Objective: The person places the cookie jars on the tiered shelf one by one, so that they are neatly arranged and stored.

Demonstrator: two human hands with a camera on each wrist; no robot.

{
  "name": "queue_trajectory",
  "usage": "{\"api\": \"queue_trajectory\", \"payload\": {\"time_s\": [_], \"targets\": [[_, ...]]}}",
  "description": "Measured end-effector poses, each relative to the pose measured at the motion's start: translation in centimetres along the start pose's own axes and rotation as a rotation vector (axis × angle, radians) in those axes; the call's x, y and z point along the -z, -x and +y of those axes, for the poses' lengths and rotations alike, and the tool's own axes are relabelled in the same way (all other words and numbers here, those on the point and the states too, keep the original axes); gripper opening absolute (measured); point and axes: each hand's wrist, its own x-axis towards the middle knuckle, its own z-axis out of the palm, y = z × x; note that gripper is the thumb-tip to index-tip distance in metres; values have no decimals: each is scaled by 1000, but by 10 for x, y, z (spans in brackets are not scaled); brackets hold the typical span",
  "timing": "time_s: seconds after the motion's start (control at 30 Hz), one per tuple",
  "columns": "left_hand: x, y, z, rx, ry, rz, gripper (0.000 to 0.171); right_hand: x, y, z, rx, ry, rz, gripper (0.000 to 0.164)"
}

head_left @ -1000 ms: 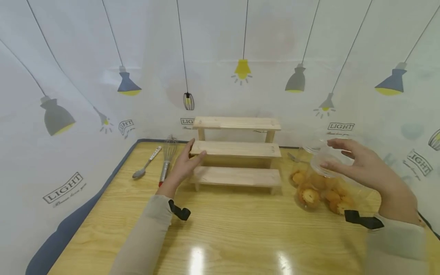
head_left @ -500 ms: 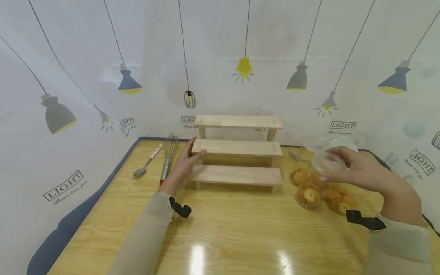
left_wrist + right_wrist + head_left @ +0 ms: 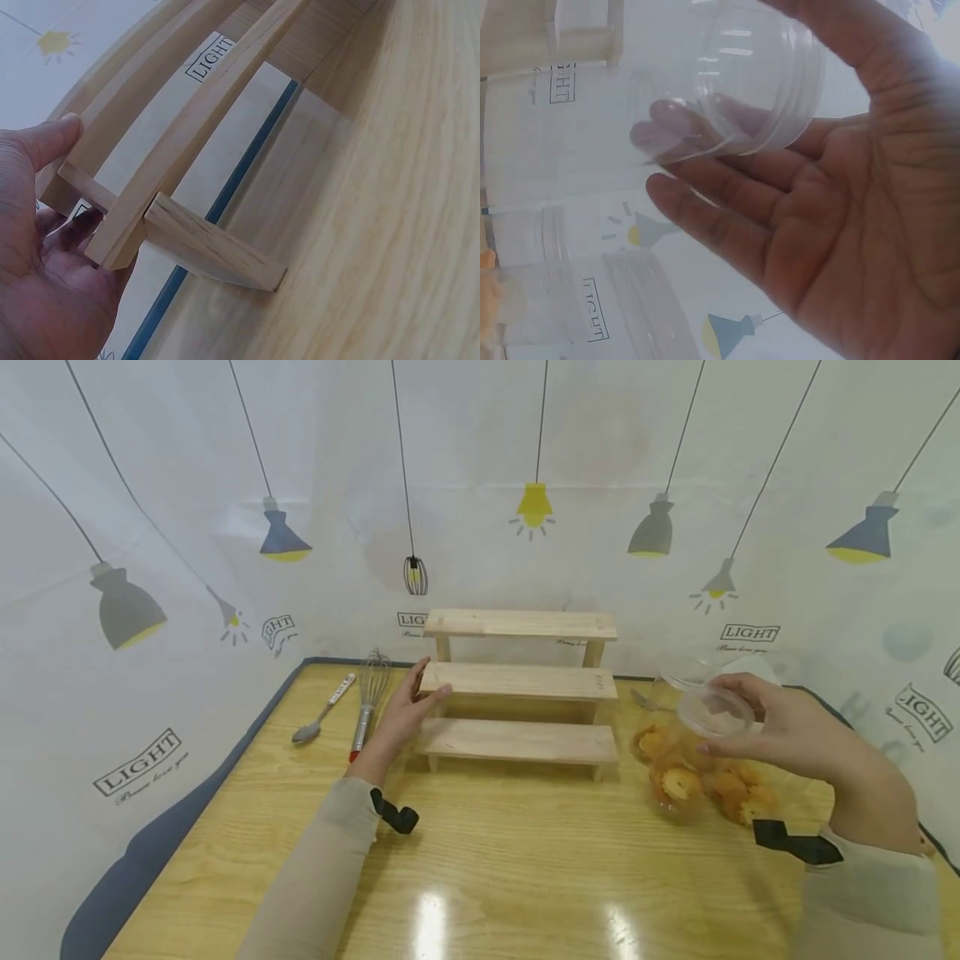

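Observation:
My left hand (image 3: 411,714) grips the left end of the middle step of a three-tier wooden display stand (image 3: 517,681). In the left wrist view its thumb lies on the step's end and the other fingers reach underneath. At the right, my right hand (image 3: 795,731) holds a clear plastic jar (image 3: 714,713) between thumb and fingers. Up close in the right wrist view, nothing shows inside this jar (image 3: 727,56), its threaded rim faces the palm, and fingers show through its wall. Below and beside it are clear jars with golden muffins (image 3: 678,785).
Left of the stand lie a whisk (image 3: 369,702) and a spoon (image 3: 322,710) with a patterned handle. A fork (image 3: 643,699) partly shows behind the jars. Wall sheeting printed with lamps encloses the wooden table (image 3: 510,860) at the back and sides.
My right hand has come down from above the clear jar and its thumb and fingers have closed around it. The left hand stays on the stand's middle step.

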Motion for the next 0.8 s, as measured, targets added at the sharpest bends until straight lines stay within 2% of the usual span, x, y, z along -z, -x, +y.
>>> {"api": "queue_trajectory", "payload": {"time_s": [0.17, 0.33, 0.53, 0.63, 0.7, 0.8], "targets": [[1, -1, 0, -26, -1, 12, 88, -2, -2, -8, 44, -64, 64, 81], [1, -2, -1, -46, 6, 16, 87, -7, -5, -11, 95, -56, 149, 79], [-2, -1, -3, -40, 4, 13, 86, -10, -10, -18, 117, -61, 194, 81], [-4, 0, -4, -47, 9, 8, 86, -9, -11, -22, 186, -114, 240, 83], [-4, 0, -4, -48, 9, 17, 85, -8, -14, -26, 275, -152, 280, 85], [-3, 0, -5, -50, 2, 25, 85, -7, -23, -34, 410, -145, 356, 89]]}}
